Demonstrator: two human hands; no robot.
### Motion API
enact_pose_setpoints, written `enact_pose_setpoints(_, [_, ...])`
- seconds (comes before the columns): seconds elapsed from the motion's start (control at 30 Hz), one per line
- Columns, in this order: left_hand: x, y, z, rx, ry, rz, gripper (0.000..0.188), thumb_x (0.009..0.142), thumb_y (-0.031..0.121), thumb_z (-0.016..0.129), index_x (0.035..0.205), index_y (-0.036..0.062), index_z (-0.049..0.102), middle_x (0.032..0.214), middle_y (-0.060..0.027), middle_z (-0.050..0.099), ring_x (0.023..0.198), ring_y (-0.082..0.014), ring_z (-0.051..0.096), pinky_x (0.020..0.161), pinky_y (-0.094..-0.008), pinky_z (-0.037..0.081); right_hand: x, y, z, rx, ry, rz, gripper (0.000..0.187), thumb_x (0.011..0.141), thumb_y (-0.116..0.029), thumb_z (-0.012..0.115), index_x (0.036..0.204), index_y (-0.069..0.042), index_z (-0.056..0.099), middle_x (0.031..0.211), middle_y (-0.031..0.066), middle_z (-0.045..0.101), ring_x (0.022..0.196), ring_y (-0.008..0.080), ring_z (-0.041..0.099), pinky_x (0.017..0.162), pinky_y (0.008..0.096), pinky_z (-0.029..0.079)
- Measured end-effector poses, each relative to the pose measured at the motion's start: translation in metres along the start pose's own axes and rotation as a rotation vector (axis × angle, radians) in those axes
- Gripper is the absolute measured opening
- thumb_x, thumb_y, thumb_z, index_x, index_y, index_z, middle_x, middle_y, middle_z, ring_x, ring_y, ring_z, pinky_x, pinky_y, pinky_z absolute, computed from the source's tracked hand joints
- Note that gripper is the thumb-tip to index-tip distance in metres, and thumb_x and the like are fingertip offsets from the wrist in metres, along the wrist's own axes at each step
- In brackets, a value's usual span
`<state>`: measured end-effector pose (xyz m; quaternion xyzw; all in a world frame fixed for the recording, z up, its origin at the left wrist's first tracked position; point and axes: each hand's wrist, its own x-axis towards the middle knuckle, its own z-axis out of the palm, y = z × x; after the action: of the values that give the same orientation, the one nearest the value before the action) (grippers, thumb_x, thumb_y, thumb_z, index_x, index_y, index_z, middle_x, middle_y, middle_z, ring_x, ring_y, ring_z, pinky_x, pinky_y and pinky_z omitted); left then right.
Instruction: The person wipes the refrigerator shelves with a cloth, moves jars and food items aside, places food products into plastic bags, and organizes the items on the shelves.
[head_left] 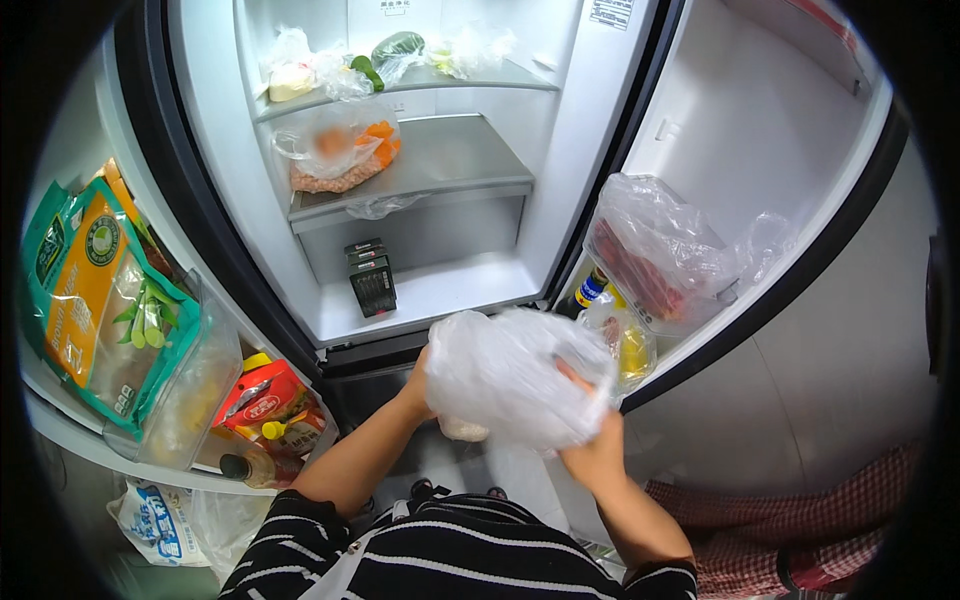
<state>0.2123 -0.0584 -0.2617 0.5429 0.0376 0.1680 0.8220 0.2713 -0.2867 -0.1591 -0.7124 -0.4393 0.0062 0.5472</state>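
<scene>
In front of the open fridge I hold up a white, translucent plastic bag (pixel 505 375), slightly blurred by motion. My left hand (pixel 418 382) grips its left side, the fingers mostly hidden behind the plastic. My right hand (pixel 597 445) closes on its lower right side, with some fingers showing through an opening in the film. Something pale and rounded (pixel 463 429) hangs under the bag's lower left; I cannot make out what it is.
Bagged vegetables (pixel 397 55) lie on the fridge's upper shelf. A bag of peanut-like pieces (pixel 340 160) rests on the middle shelf, with black boxes (pixel 372 282) below. Both doors stand wide, holding a teal-orange package (pixel 105 310), a red pouch (pixel 270 400) and a bagged container (pixel 660 250).
</scene>
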Motion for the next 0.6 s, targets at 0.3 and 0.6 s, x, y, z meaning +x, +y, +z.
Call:
enact_pose_setpoints(0.3, [-0.010,0.004,-0.018,-0.087,-0.404,-0.284,0.081,0.065,-0.001,0.079,0.135,0.0061,0.040,0.131,-0.0102,0.050,0.120,-0.0259,0.047,0.102,-0.0408,0.039,0.089,-0.040,-0.020,-0.055,0.073,-0.337,0.013,0.079,-0.011,0.072,0.084,0.000,0.066,0.064,-0.0001,0.055,0.059,0.0083,0.047,0.054,0.0250,0.037])
enact_pose_setpoints(0.6, [-0.005,0.065,-0.003,-0.364,-0.023,0.113,0.047,0.087,0.008,0.059,0.132,0.0097,0.045,0.131,-0.0076,0.048,0.119,-0.0219,0.048,0.096,-0.0380,0.044,0.081,-0.061,-0.034,0.501,0.283,0.007,0.026,0.089,-0.026,0.061,0.083,-0.001,0.060,0.054,-0.0005,0.050,0.043,0.0041,0.041,0.041,0.0197,0.029])
